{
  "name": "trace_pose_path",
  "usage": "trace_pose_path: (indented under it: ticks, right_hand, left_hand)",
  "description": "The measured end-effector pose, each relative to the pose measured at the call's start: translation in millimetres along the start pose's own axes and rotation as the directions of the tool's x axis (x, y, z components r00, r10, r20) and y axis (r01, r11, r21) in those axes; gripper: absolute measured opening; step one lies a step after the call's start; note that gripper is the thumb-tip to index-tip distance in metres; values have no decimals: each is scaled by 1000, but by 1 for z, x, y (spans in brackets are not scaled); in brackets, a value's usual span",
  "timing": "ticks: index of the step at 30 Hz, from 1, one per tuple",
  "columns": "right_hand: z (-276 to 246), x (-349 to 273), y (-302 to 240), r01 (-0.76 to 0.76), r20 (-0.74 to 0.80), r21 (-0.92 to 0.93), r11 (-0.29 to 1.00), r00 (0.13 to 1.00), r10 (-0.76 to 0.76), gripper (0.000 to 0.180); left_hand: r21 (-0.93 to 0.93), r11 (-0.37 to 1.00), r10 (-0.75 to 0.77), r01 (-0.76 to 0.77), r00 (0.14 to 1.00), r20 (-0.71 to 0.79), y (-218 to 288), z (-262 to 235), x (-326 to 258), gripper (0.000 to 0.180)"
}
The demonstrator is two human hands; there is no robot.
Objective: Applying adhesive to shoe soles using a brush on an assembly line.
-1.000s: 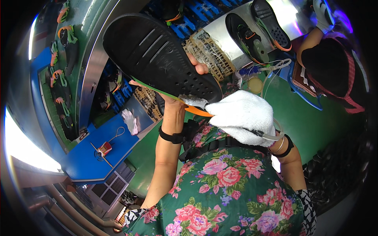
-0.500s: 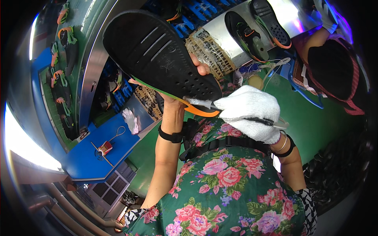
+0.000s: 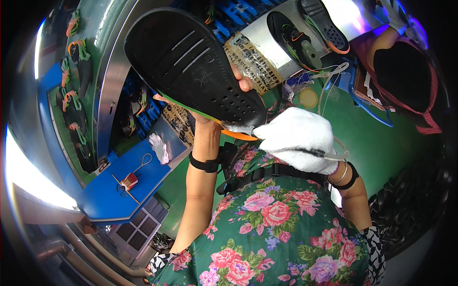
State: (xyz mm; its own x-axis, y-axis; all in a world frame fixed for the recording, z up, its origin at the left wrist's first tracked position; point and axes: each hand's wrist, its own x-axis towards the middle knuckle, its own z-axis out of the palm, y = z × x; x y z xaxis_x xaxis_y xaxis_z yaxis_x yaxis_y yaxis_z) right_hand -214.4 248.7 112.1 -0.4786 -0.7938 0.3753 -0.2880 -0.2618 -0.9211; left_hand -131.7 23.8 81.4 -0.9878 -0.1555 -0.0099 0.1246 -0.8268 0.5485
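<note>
Left hand [image 3: 224,102] is gripping the shoe [image 3: 191,64] sole-up. Gloved right hand [image 3: 298,138], clenching a brush [image 3: 312,152], is touching its heel; glue there looks barely begun.

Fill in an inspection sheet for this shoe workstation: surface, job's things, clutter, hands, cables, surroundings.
Surface: green table, mostly bare near the person.
Job's things: black shoe sole, underside up, with orange and green edging; a thin tool lies across the white glove, its tip at the sole's heel end.
Clutter: round yellow tin; white glove and small red item on the blue bench.
Hands: left hand bare, fingers gripping the sole; right hand in a white glove, touching the heel end.
Cables: white cord on the table.
Surroundings: more shoes on the conveyor; a co-worker at right.
</note>
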Motion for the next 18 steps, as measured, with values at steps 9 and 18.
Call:
trace_pose_path:
  ticks: [9, 18]
  right_hand:
    - [-3, -3, -1, -126, -79, 94, 988, 988, 134, 19]
    - [-6, -6, 5, -177, -116, 163, 971, 973, 197, 16]
  left_hand:
    - [-20, 999, 50, -51, 998, -32, -3, 4, 5, 63]
    - [27, 995, 92, -92, 995, -25, -3, 6, 10, 59]
